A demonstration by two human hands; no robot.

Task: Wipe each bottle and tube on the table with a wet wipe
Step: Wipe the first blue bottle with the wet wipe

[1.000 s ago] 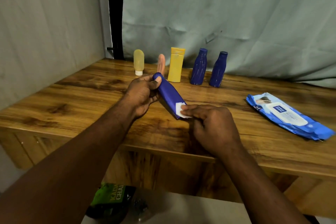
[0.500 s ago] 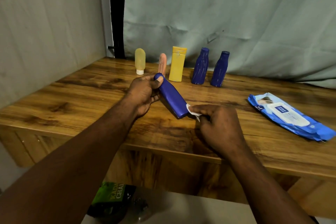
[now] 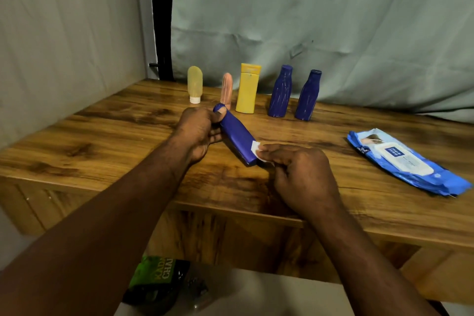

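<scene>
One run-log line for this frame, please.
phase: wiping | left-hand grip: holds far end of dark blue plastic tube | right-hand grip: pinches white wet wipe against tube's near end

Two bare arms show, with skin uncovered from the lower edge of the picture to the fingertips. The left forearm [image 3: 115,213] looks broad and heavy in the wide lens, swelling toward the bottom-left corner. The right forearm [image 3: 359,251] looks narrower. The left grip [image 3: 198,133], a bare hand, shows a short-trimmed thumbnail [image 3: 222,110]. The right grip [image 3: 302,174], also a bare hand, shows creased knuckles along its back.
</scene>
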